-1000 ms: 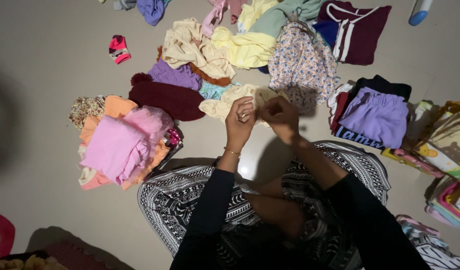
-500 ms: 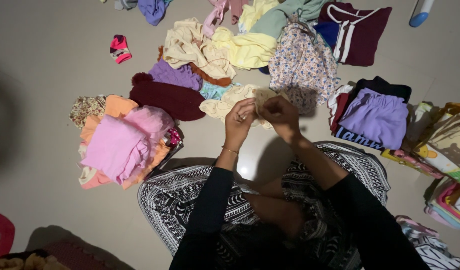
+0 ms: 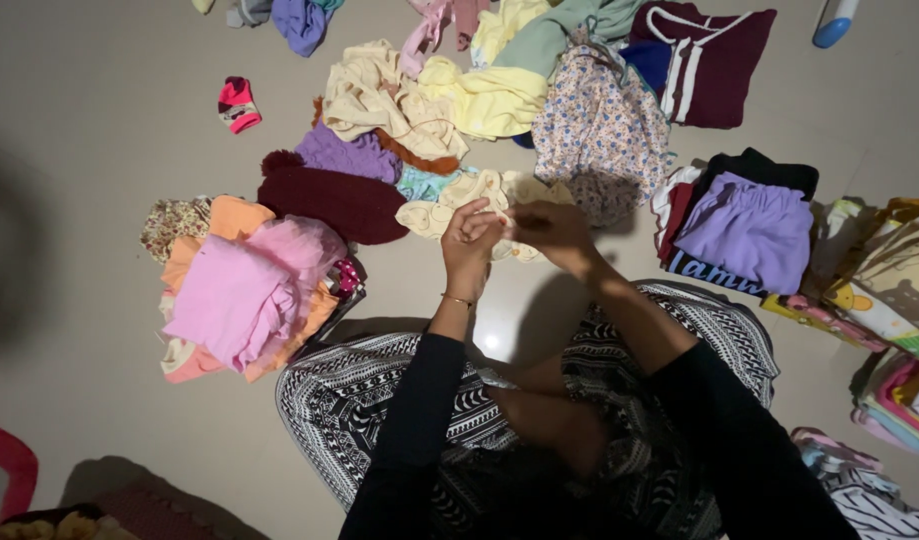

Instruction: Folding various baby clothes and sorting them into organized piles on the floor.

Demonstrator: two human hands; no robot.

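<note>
Head view: person sits cross-legged on the floor (image 3: 99, 330), both hands raised together over a small cream garment (image 3: 449, 205). Left hand (image 3: 469, 240) closed, fingers pinching a bit of the cream cloth. Right hand (image 3: 551, 232) closed too, just beside the left, touching it; what it grips is hidden by the fingers, likely the same cloth. The garment lies partly on the floor ahead of the knees, just below the dark red knit hat (image 3: 329, 198). Pink folded pile (image 3: 244, 290) to the left, purple folded pile (image 3: 749, 230) to the right, floral garment (image 3: 601, 125) beyond the hands.
</note>
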